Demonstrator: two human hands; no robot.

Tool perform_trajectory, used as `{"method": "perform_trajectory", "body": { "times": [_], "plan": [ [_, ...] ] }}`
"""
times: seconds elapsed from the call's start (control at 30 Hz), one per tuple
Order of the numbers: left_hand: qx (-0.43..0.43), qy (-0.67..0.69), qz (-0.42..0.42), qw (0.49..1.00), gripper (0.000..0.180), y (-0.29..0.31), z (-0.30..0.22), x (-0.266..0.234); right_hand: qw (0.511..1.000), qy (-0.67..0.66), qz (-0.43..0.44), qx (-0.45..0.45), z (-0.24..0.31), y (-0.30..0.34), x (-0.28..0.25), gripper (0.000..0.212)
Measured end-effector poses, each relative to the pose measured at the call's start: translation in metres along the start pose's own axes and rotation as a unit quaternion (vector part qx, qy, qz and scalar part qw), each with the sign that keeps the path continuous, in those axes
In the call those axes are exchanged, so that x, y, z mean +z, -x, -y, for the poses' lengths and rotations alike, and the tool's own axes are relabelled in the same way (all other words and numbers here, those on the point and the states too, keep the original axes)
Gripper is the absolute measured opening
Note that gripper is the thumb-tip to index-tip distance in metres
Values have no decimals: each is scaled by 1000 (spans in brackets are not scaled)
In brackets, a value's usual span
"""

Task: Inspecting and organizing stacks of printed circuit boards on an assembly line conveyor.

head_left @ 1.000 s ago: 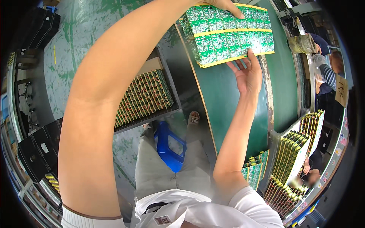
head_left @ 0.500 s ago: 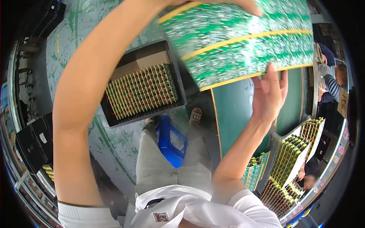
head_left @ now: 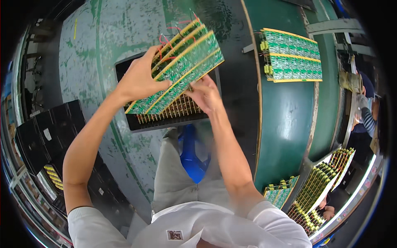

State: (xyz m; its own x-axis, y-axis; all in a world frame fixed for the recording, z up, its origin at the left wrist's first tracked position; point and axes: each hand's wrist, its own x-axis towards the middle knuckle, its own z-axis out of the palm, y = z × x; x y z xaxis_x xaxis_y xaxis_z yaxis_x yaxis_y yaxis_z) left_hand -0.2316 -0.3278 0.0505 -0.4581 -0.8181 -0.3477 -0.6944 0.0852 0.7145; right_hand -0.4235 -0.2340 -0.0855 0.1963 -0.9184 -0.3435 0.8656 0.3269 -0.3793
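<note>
My left hand (head_left: 138,80) grips the left edge of a green circuit board panel (head_left: 182,68) with yellow strips, held tilted over a black tray (head_left: 132,124) of upright boards on the floor. My right hand (head_left: 204,95) holds the same panel from underneath at its lower right edge. Red wires stick out near the panel's top. Another green panel (head_left: 291,56) lies flat on the green conveyor belt (head_left: 289,120) to the right.
Stacked black trays (head_left: 53,136) stand at the left. Racks of boards (head_left: 318,186) sit at the lower right beside the belt. A blue stool (head_left: 192,157) is under me. Another person (head_left: 368,111) works at the far right.
I have turned left, carrying the green panel from above the conveyor belt down over the black tray. Both hands stay on it.
</note>
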Motion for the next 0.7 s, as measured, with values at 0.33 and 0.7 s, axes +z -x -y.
{"method": "perform_trajectory", "body": {
  "times": [0.33,0.7],
  "plan": [
    [52,-242,-32,968,77,-58,135,37,972,124,-71,188,-95,86,-76,54],
    [157,-341,-16,927,77,-147,283,117,905,173,-177,347,-112,210,-123,51]
  ]
}}
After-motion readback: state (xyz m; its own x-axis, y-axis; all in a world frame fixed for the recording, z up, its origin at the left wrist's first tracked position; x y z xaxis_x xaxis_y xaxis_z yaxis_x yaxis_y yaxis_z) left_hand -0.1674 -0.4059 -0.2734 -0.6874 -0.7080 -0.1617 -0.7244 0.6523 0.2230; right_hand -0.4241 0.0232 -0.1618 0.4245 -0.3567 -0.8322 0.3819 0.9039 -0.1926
